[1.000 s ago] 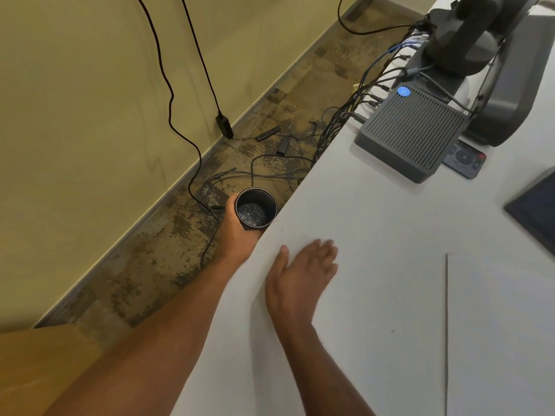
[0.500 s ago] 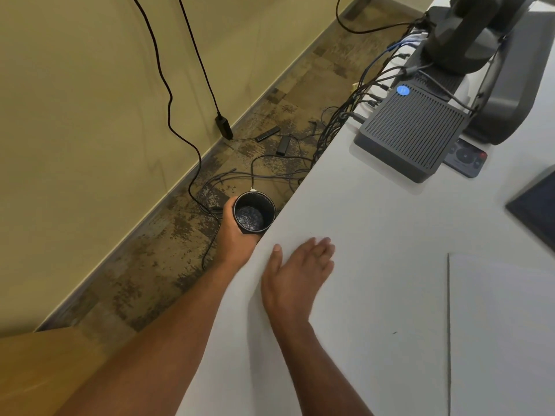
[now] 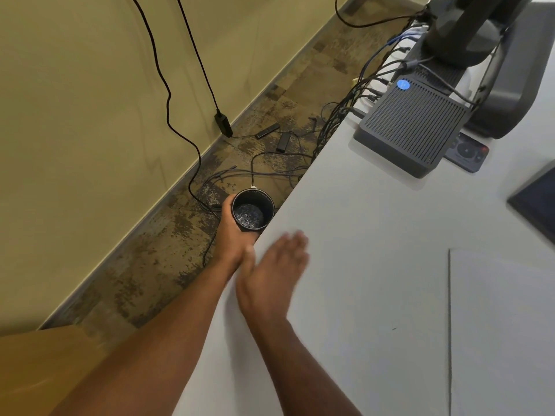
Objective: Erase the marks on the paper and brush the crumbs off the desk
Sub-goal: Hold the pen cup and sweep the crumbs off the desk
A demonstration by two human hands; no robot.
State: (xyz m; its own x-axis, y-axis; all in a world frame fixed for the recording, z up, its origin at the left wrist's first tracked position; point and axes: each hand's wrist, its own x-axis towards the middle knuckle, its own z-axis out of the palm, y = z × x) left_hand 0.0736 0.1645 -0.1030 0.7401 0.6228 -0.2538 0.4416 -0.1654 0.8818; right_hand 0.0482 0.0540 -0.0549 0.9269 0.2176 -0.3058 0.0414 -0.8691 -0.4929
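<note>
My left hand (image 3: 232,235) grips a small black cup (image 3: 253,212) just off the white desk's left edge (image 3: 279,217), its rim about level with the desk top. Dark crumbs lie in the cup's bottom. My right hand (image 3: 271,274) lies flat on the desk beside that edge, fingers straight and blurred, close to the cup. The white paper (image 3: 504,325) covers the desk at the lower right. One tiny dark speck (image 3: 394,328) lies on the desk left of the paper.
A grey ribbed box (image 3: 411,127) with a blue dot stands at the desk's back, with a remote (image 3: 467,151) and a monitor stand (image 3: 468,31) behind it. A dark tablet corner (image 3: 537,202) is at the right. Cables (image 3: 270,169) litter the floor below.
My right hand has slid left across the desk toward the edge and the cup. My left hand has kept the cup at the edge.
</note>
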